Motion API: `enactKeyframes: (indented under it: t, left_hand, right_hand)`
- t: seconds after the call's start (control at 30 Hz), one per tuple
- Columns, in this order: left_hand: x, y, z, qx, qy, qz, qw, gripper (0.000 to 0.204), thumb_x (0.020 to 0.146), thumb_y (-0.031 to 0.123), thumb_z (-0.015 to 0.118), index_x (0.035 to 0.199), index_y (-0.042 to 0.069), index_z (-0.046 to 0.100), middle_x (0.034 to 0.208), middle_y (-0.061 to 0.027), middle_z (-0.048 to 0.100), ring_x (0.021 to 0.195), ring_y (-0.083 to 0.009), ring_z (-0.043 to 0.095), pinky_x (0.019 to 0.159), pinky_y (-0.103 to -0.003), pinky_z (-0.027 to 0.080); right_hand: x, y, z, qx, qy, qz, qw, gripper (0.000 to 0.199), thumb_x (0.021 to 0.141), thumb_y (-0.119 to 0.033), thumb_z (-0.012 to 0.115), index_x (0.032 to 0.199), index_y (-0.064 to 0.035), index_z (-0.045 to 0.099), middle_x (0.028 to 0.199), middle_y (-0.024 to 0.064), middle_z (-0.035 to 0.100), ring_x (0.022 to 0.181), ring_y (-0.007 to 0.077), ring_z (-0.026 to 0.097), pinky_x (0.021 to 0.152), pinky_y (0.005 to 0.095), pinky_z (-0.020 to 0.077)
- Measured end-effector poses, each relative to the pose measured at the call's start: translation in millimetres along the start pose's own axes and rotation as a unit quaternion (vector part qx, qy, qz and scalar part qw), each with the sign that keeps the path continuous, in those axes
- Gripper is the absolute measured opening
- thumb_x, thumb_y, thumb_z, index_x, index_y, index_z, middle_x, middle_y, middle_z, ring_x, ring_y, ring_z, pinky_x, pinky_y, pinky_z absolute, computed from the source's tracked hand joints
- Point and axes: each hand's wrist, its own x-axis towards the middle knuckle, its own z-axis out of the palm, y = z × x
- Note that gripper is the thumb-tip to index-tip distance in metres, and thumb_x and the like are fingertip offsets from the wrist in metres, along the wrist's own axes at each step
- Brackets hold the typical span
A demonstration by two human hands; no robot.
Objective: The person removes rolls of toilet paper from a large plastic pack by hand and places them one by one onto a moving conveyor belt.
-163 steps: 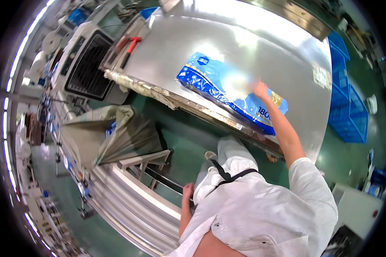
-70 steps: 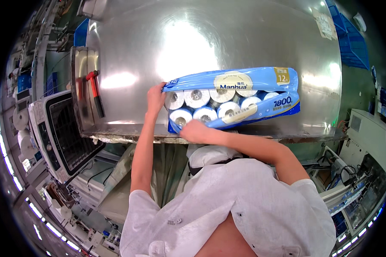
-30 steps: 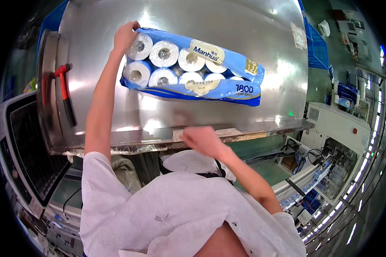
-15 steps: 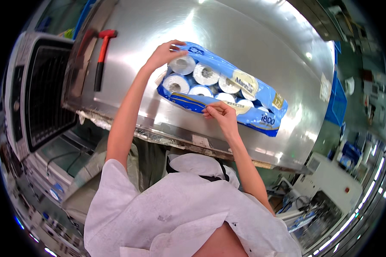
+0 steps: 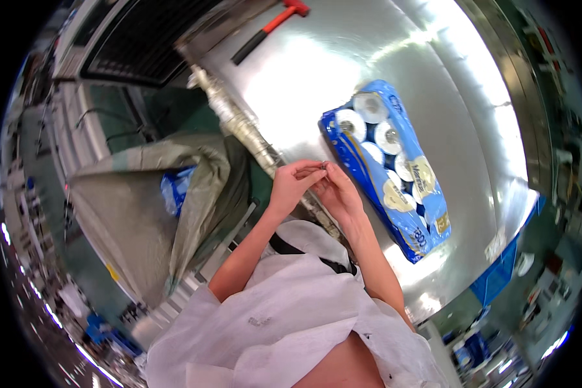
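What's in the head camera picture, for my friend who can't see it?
A person's left hand and right hand meet at the edge of a metal table. A long blue pack with white rolls showing lies on the table to their right; a red-and-black hammer lies farther up.

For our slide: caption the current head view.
Bare left hand and right hand meet beside an open blue plastic pack of white rolls.
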Motion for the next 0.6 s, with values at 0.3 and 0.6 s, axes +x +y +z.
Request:
enactKeyframes:
  t: [0.3, 0.6]
  left_hand:
    - [-70, 2, -65, 0.215, 0.147, 0.082, 0.962, 0.015, 0.093, 0.012, 0.069, 0.099, -0.001, 0.072, 0.083, -0.0048, 0.072, 0.071, -0.0089, 0.066, 0.063, -0.023, 0.052]
    - [-171, -145, -414, 0.570, 0.487, -0.133, 0.648, 0.030, 0.089, 0.030, 0.064, 0.089, 0.000, 0.068, 0.090, -0.0239, 0.070, 0.086, -0.0438, 0.066, 0.075, -0.053, 0.052]
  right_hand:
    - [1, 50, 32, -0.258, 0.060, -0.017, 0.964, 0.030, 0.095, -0.012, 0.066, 0.123, -0.0002, 0.064, 0.110, 0.0083, 0.068, 0.098, 0.0130, 0.062, 0.085, 0.0259, 0.0468]
    - [-48, 17, -40, -0.433, 0.078, -0.095, 0.893, 0.022, 0.092, -0.008, 0.068, 0.113, -0.0023, 0.067, 0.101, 0.0041, 0.069, 0.089, 0.0085, 0.062, 0.080, 0.0225, 0.0477]
